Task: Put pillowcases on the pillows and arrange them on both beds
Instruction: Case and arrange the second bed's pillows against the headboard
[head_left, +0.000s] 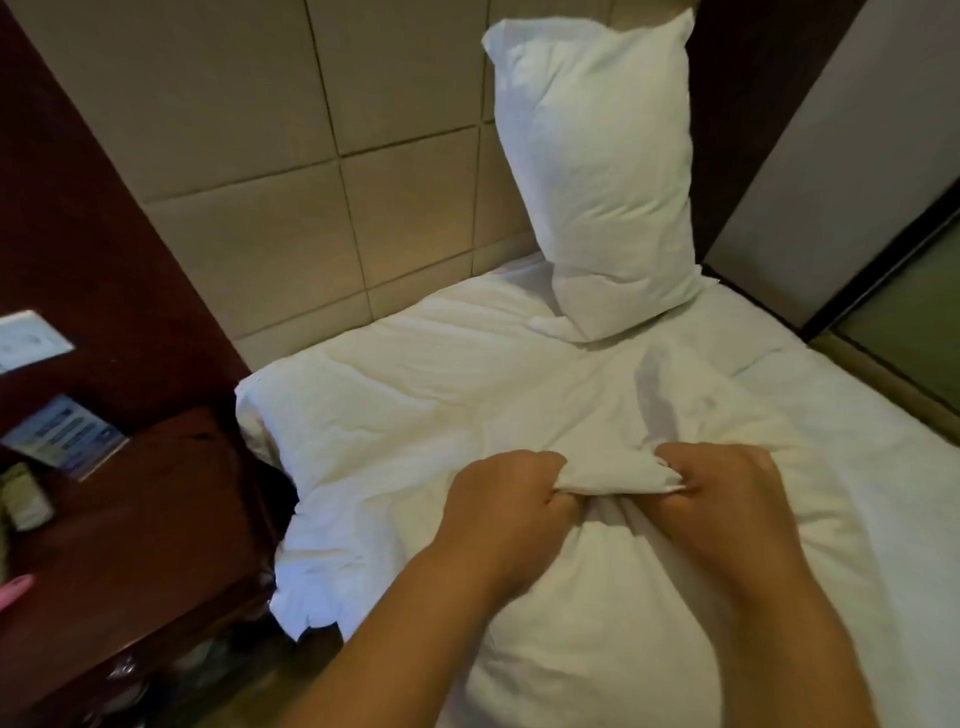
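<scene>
A white pillow (597, 618) lies on the bed (415, 374) right below me, between my forearms. A bunched fold of white pillowcase (613, 475) stretches between my two hands. My left hand (511, 499) grips its left end in a fist. My right hand (722, 493) grips its right end the same way. A second white pillow (597, 171) in its case stands upright on end against the padded headboard (311, 156) at the far right of the bed.
A dark wooden nightstand (140, 519) stands left of the bed with cards and small items on it. A white wall switch plate (31, 340) sits above it. A dark-framed panel (883, 260) runs along the bed's right side.
</scene>
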